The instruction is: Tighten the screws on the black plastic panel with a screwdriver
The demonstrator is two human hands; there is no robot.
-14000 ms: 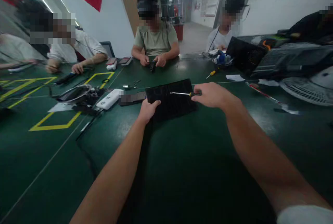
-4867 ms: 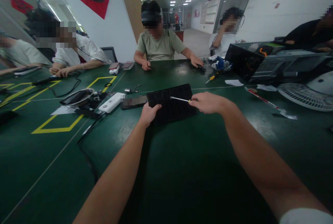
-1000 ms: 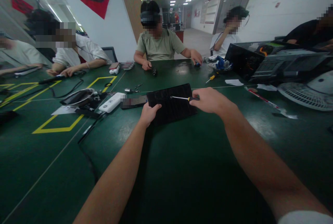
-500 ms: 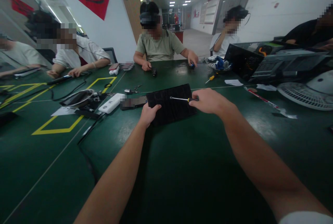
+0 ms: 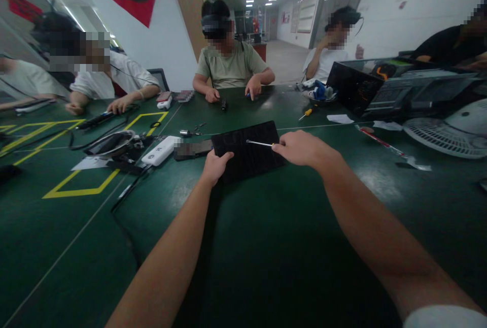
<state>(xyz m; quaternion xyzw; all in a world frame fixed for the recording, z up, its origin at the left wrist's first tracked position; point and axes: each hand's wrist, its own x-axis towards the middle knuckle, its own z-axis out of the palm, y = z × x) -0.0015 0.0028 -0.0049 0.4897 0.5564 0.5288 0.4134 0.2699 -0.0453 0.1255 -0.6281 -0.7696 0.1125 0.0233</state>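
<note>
My left hand [image 5: 216, 166] grips the left edge of a flat black rectangular panel [image 5: 253, 163], thumb on top and fingers underneath. The panel is tilted above the green table; its exact kind I cannot make out. In my right hand [image 5: 300, 146], closed at the panel's right side, is a screwdriver [image 5: 262, 143] with a thin metal shaft. Its shaft points left across the panel's face, and the fingers cover most of the handle. Whether the tip touches the panel is hard to tell. A dark phone-like object [image 5: 193, 150] lies just left of the panel.
A white power bank [image 5: 161, 151] and a round-rimmed device [image 5: 113, 144] with cables lie left. Another screwdriver [image 5: 306, 113] is beyond my right hand. A white fan [image 5: 447, 135] and a computer case [image 5: 414, 92] stand right. Several people sit around the green table [image 5: 297, 247].
The whole view has shifted slightly. My right hand now covers more of the screwdriver's handle. The person opposite has drawn one hand inward. My left hand keeps its hold on the panel.
</note>
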